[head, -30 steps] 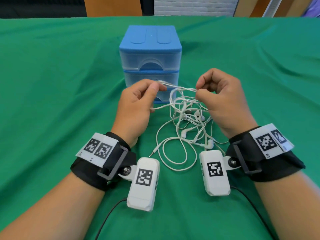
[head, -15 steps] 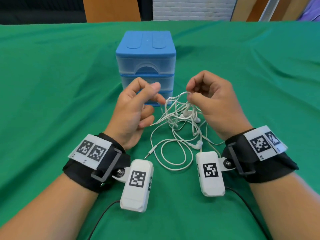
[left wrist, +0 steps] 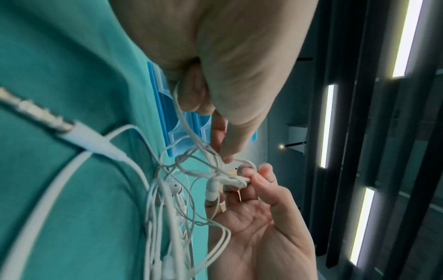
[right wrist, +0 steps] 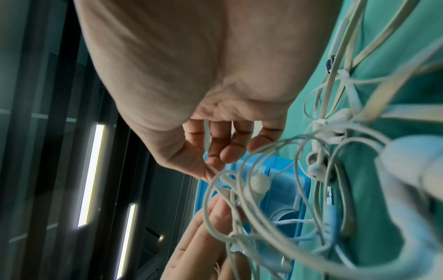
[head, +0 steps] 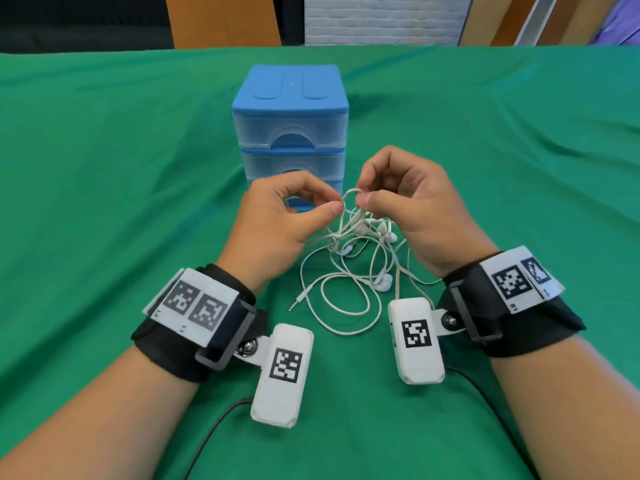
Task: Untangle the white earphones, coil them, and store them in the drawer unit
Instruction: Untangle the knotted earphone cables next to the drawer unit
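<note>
The white earphones [head: 349, 268] hang in a tangle between my hands, with loose loops and the jack plug [head: 294, 305] lying on the green cloth. My left hand [head: 277, 223] pinches a strand at the top of the tangle between thumb and forefinger. My right hand [head: 412, 209] pinches the same raised loop a finger's width to the right. In the left wrist view the jack plug [left wrist: 48, 121] lies close on the cloth and the earphones [left wrist: 215, 181] bunch at the fingertips. The blue drawer unit [head: 290, 126] stands just behind both hands, drawers closed.
A green cloth [head: 104, 188] covers the whole table. White camera boxes [head: 282, 372] hang off both wristbands, low over the cloth, trailing black cables [head: 214, 431] toward me. Wooden panels and a white brick wall stand beyond the far edge.
My left hand let go of the cable half a second ago and has now pinched it again close to the right hand. Both hands drew closer together over the tangle.
</note>
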Motion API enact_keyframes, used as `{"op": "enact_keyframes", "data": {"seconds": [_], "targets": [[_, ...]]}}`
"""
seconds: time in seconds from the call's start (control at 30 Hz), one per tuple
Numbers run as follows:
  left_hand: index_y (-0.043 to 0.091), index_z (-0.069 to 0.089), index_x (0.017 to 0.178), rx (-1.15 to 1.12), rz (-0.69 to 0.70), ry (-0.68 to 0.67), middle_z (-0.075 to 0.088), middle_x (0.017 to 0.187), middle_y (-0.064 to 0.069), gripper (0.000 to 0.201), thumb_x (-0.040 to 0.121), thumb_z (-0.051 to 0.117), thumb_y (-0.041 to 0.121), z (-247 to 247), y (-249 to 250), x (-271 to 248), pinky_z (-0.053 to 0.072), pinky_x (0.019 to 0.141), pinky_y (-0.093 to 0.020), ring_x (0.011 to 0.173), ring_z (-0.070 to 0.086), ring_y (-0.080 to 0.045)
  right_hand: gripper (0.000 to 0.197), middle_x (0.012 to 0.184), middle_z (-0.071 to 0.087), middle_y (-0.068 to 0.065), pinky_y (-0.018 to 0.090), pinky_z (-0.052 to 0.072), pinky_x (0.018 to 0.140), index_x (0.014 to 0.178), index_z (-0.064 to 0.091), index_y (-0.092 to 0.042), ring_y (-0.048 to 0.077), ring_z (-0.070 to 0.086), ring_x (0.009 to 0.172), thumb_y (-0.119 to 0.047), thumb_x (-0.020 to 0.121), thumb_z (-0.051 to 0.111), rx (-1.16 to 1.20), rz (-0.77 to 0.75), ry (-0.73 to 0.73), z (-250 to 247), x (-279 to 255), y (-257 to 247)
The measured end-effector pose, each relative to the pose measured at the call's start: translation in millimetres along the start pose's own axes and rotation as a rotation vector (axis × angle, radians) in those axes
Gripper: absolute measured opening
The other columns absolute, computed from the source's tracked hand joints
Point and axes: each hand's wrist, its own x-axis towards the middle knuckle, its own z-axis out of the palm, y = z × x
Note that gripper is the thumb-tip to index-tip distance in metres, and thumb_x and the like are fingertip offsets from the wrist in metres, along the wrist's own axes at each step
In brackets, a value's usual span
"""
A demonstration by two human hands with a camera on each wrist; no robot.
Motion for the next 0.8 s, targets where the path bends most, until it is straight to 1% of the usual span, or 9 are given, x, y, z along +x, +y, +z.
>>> {"op": "enact_keyframes", "data": {"seconds": [0.13,0.2,0.3,0.4,0.47,0.6,0.63,0.7,0.8], "targets": [[0.008,0.076,0.086,-0.006,-0.026,-0.040,0.075,0.083,-0.005,0.006,0.083,0.081,0.009,-1.6,-5.5,0.4,0.055,0.074,-0.031,0.077,0.066,-0.009,0.019,0.077,0.057,0.006,0.023,0.043,0.063,0.086,0.058,-0.010,0.013,0.051,0.069,0.006,0.079,0.066,0.013,0.012,0.000,-1.2,0.8,-0.2],[0.007,0.076,0.090,-0.053,-0.033,-0.077,0.076,0.084,-0.007,0.010,0.082,0.081,0.008,-1.0,-4.5,-0.2,0.057,0.076,-0.029,0.077,0.068,-0.010,0.020,0.080,0.058,0.007,0.022,0.043,0.064,0.088,0.058,-0.011,0.013,0.052,0.070,0.005,0.080,0.067,0.024,0.016,-0.004,-2.1,0.1,-0.5],[-0.001,0.073,0.095,-0.174,-0.086,-0.118,0.067,0.068,-0.004,0.010,0.088,0.073,0.005,1.8,1.1,-3.5,0.043,0.053,-0.009,0.048,0.054,0.002,0.024,0.081,0.058,0.009,0.020,0.044,0.064,0.088,0.058,-0.014,0.012,0.053,0.071,0.007,0.081,0.068,-0.005,0.030,0.005,-2.1,-0.3,-0.3],[0.004,0.072,0.092,-0.312,-0.144,-0.088,0.053,0.060,0.008,0.013,0.097,0.062,0.010,0.5,2.5,-3.1,0.020,0.038,-0.013,0.039,0.028,-0.001,0.025,0.077,0.058,0.008,0.022,0.041,0.060,0.083,0.058,-0.015,0.018,0.050,0.069,0.009,0.080,0.067,-0.065,0.054,0.092,-2.9,1.7,1.6],[0.015,0.070,0.085,-0.432,-0.160,-0.076,0.062,0.074,0.002,0.021,0.100,0.056,0.011,-3.0,5.6,-2.8,0.011,0.037,-0.020,0.039,0.020,-0.003,0.023,0.076,0.058,0.011,0.025,0.039,0.057,0.081,0.058,-0.014,0.021,0.048,0.069,0.007,0.077,0.065,-0.087,0.066,0.139,-2.6,2.7,1.8],[0.012,0.052,0.084,-0.662,-0.188,-0.140,0.071,0.121,-0.011,0.023,0.104,0.040,0.009,-6.8,13.5,-4.4,0.012,0.032,-0.016,0.041,0.008,-0.007,0.022,0.073,0.057,0.015,0.030,0.040,0.059,0.081,0.061,-0.010,0.023,0.049,0.068,0.012,0.080,0.063,-0.105,0.104,0.169,0.2,2.9,1.8],[0.013,0.049,0.084,-0.713,-0.206,-0.160,0.070,0.120,-0.013,0.023,0.104,0.038,0.010,-7.3,14.1,-4.7,0.011,0.031,-0.015,0.041,0.007,-0.008,0.020,0.073,0.058,0.014,0.033,0.039,0.063,0.082,0.062,-0.009,0.023,0.049,0.069,0.011,0.080,0.064,-0.109,0.102,0.161,0.7,2.6,1.8],[0.014,0.047,0.084,-0.773,-0.245,-0.178,0.071,0.100,-0.011,0.022,0.104,0.037,0.011,-7.0,12.6,-3.8,0.011,0.030,-0.015,0.039,0.011,-0.005,0.016,0.075,0.060,0.011,0.037,0.040,0.067,0.086,0.066,-0.007,0.022,0.050,0.070,0.008,0.082,0.065,-0.123,0.087,0.129,1.4,1.9,1.1],[0.017,0.045,0.083,-0.611,-0.254,-0.162,0.054,0.072,-0.005,0.020,0.103,0.046,0.012,-0.9,12.5,-3.2,0.012,0.031,-0.015,0.037,0.020,-0.002,0.015,0.081,0.064,0.008,0.031,0.046,0.072,0.094,0.069,-0.006,0.016,0.056,0.075,0.005,0.085,0.067,-0.130,0.050,0.038,2.5,-0.2,-1.7]]}}
